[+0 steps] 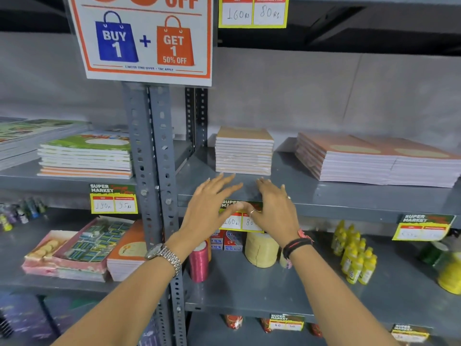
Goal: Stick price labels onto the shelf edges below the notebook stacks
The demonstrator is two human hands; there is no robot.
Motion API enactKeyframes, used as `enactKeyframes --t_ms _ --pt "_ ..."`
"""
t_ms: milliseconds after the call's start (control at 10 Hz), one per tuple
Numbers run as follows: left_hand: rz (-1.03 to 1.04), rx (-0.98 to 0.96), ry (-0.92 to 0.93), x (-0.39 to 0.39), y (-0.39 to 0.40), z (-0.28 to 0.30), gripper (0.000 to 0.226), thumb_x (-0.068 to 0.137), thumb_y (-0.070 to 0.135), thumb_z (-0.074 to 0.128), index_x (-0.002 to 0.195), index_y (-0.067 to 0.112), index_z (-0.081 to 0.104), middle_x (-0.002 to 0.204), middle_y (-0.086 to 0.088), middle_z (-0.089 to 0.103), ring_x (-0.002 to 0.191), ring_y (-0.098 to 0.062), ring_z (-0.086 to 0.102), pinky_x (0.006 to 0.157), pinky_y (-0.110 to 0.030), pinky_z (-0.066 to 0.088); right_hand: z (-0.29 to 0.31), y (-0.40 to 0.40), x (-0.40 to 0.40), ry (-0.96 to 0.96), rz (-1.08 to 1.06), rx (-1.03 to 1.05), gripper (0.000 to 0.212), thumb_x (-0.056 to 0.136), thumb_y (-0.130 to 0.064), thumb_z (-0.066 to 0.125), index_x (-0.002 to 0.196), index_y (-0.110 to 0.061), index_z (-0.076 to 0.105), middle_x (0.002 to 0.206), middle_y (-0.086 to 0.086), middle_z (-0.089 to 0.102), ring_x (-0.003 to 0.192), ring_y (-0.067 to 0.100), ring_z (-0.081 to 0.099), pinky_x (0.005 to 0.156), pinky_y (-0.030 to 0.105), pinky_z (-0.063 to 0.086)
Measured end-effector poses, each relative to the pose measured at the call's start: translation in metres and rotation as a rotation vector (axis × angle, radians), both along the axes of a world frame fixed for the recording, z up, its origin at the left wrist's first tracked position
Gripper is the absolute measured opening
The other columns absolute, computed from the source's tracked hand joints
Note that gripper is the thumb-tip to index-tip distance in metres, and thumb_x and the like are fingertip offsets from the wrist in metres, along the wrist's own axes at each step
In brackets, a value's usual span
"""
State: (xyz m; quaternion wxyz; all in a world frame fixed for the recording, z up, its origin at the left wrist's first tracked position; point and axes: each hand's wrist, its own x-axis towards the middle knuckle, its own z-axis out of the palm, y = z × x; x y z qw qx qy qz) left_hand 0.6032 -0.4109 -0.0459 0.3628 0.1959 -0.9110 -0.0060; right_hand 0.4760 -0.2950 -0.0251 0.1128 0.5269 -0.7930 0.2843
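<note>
A yellow price label (pixel 237 221) with a green "SUPER MARKET" header and handwritten prices hangs on the grey shelf edge (pixel 349 208), below a small stack of tan notebooks (pixel 244 151). My left hand (pixel 209 206) and my right hand (pixel 274 208) both rest on the label's top, thumbs pressing it against the edge, fingers spread over the shelf. Neither hand grips anything. My hands hide part of the label.
Another label (pixel 113 199) hangs under a green notebook stack (pixel 86 156) at left, and one (pixel 422 227) under orange notebook stacks (pixel 379 158) at right. A promo poster (pixel 147 38) covers the steel upright (pixel 154 158). Thread spools, yellow bottles and boxes fill the lower shelf.
</note>
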Motion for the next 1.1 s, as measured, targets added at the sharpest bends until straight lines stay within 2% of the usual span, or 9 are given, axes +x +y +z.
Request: enactKeyframes --t_ms 100,200,300,500,700,800,900,1000,1100 --pt "0.007 0.053 -0.090 -0.007 -0.009 -0.002 0.052 0.089 0.054 0.043 0.136 0.032 0.044 0.150 0.007 0.037 0.142 -0.010 0.025 0.116 -0.032 0.011 0.002 -0.004 -0.004 0.019 -0.064 0.077 0.066 0.083 -0.052 0.053 0.134 -0.012 0.041 0.146 0.010 0.042 0.135 0.028 0.038 0.115 0.042 0.023" --pt "-0.012 0.112 -0.079 -0.006 -0.015 0.001 0.044 0.090 0.043 0.050 0.133 0.032 0.049 0.145 0.009 0.045 0.137 -0.007 0.035 0.115 -0.033 0.022 0.005 -0.003 -0.006 0.026 -0.071 0.109 0.061 0.083 -0.054 0.053 0.129 -0.015 0.047 0.144 0.007 0.046 0.129 0.031 0.044 0.109 0.043 0.033" --pt "-0.079 0.177 -0.069 -0.003 -0.017 0.006 0.040 0.091 0.034 0.055 0.130 0.029 0.053 0.142 0.007 0.048 0.135 -0.009 0.039 0.115 -0.036 0.028 0.009 -0.001 -0.007 0.010 -0.060 0.116 0.059 0.082 -0.055 0.055 0.126 -0.017 0.050 0.138 0.004 0.053 0.121 0.031 0.052 0.097 0.044 0.045" --pt "-0.143 0.308 -0.038 0.007 -0.022 0.010 0.036 0.088 0.025 0.062 0.124 0.022 0.059 0.133 0.005 0.057 0.129 -0.007 0.046 0.111 -0.037 0.036 0.012 0.005 -0.018 -0.021 -0.005 0.155 0.050 0.087 -0.040 0.057 0.132 -0.021 0.047 0.145 0.000 0.045 0.132 0.033 0.042 0.104 0.044 0.040" --pt "-0.183 0.370 -0.076 0.009 -0.026 0.013 0.038 0.089 0.013 0.061 0.126 0.018 0.057 0.135 0.001 0.056 0.130 -0.008 0.044 0.114 -0.034 0.031 0.015 0.006 -0.024 -0.001 0.059 0.204 0.045 0.089 -0.020 0.056 0.133 -0.018 0.047 0.145 0.001 0.044 0.131 0.029 0.044 0.104 0.041 0.039" --pt "-0.193 0.394 -0.084 0.012 -0.024 0.015 0.039 0.089 0.007 0.058 0.127 0.016 0.056 0.136 -0.001 0.055 0.128 -0.003 0.040 0.114 -0.030 0.030 0.018 0.006 -0.029 -0.017 0.106 0.232 0.046 0.089 -0.009 0.054 0.134 -0.015 0.045 0.147 0.003 0.042 0.135 0.022 0.039 0.108 0.034 0.034" --pt "-0.155 0.455 -0.119 0.014 -0.022 0.023 0.040 0.090 0.005 0.056 0.129 0.016 0.054 0.135 -0.002 0.056 0.130 -0.009 0.043 0.111 -0.026 0.032 0.024 0.009 -0.032 -0.041 0.138 0.312 0.048 0.091 -0.006 0.050 0.137 -0.014 0.040 0.149 0.004 0.037 0.138 0.021 0.034 0.110 0.032 0.030" --pt "-0.137 0.455 -0.162 0.009 -0.016 0.041 0.044 0.095 0.016 0.050 0.138 0.015 0.042 0.136 -0.009 0.056 0.130 -0.020 0.047 0.109 -0.029 0.034 0.038 0.010 -0.036 -0.011 0.171 0.410 0.041 0.095 -0.012 0.043 0.136 -0.010 0.040 0.145 0.013 0.043 0.132 0.030 0.041 0.106 0.037 0.034" --pt "-0.001 0.284 -0.136 -0.009 -0.003 0.061 0.057 0.096 0.035 0.044 0.146 0.014 0.024 0.153 -0.012 0.031 0.143 -0.025 0.023 0.119 -0.039 0.015 0.053 0.007 -0.038 0.023 0.119 0.307 0.048 0.097 -0.024 0.040 0.140 -0.007 0.028 0.153 0.018 0.027 0.141 0.034 0.022 0.115 0.045 0.020"
